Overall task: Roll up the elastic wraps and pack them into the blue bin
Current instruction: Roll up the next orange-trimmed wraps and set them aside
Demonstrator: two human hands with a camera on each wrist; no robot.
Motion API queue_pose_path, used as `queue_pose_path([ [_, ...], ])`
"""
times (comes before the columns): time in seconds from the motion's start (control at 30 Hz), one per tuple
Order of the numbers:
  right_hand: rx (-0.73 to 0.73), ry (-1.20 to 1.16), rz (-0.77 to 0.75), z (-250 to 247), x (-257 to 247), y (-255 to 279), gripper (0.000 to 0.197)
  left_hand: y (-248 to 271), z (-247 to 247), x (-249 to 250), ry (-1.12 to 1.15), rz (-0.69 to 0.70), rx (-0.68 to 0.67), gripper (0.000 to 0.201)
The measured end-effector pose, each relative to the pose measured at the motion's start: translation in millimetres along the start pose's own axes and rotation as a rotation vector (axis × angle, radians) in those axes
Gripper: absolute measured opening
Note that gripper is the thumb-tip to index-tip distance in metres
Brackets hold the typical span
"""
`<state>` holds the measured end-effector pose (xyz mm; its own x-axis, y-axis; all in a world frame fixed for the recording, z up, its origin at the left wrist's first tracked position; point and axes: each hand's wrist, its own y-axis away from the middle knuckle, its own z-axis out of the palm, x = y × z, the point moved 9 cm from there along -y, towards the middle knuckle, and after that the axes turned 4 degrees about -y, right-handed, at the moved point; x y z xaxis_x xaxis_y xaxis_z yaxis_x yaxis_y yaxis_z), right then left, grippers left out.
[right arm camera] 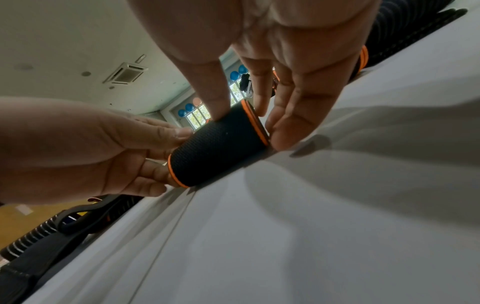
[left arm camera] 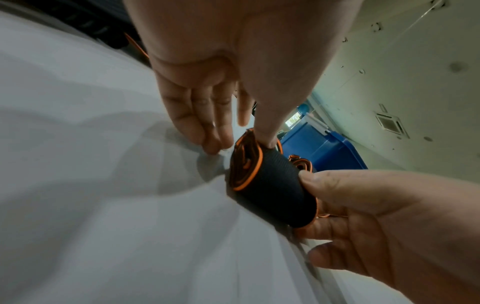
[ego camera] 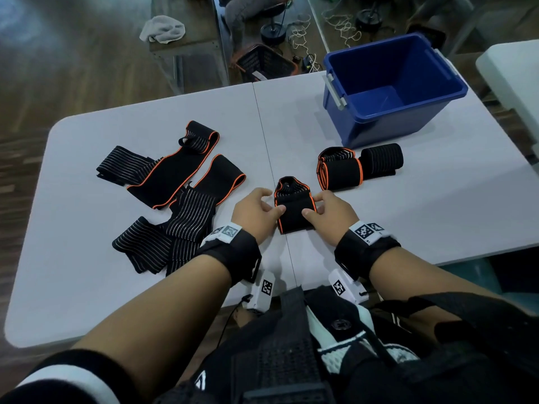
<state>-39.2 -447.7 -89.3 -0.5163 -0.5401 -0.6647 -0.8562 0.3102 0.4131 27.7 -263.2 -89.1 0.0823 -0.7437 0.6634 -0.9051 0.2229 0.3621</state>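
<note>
We see both hands on one black elastic wrap with orange edge [ego camera: 294, 204], which lies near the middle of the white folding table [ego camera: 87, 287], just in front of us. The left hand [ego camera: 256, 212] pinches the left end of this roll with thumb and fingers, and the right hand [ego camera: 329, 212] pinches the right end in the same way. The roll rests on the table surface. To the right of it lie two rolled wraps [ego camera: 358, 166], side by side and touching, just near the blue bin [ego camera: 390, 118], which stands at the far right of the table. At the left lie several unrolled wraps [ego camera: 175, 182], overlapping each other
</note>
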Motion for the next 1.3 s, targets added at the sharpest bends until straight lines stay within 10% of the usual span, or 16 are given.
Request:
queue_pose_path([
  [0.43,-0.078,-0.113,0.057,-25,47,24,0.024,16,40,18,0.000,-0.028,-0.269,0.019],
  [0.77,0.044,0.283,0.059,-80,85,45,0.088,27,105,102,-0.194,0.140,-0.378,0.033],
  [1.03,0.179,0.186,0.172,-153,143,38,0.086,-17,62,170,-0.439,0.482,0.118,0.029],
  [1.3,0.319,0.143,0.179,-224,157,-13,0.064,-48,72,158,-0.557,0.391,0.037,0.045],
])
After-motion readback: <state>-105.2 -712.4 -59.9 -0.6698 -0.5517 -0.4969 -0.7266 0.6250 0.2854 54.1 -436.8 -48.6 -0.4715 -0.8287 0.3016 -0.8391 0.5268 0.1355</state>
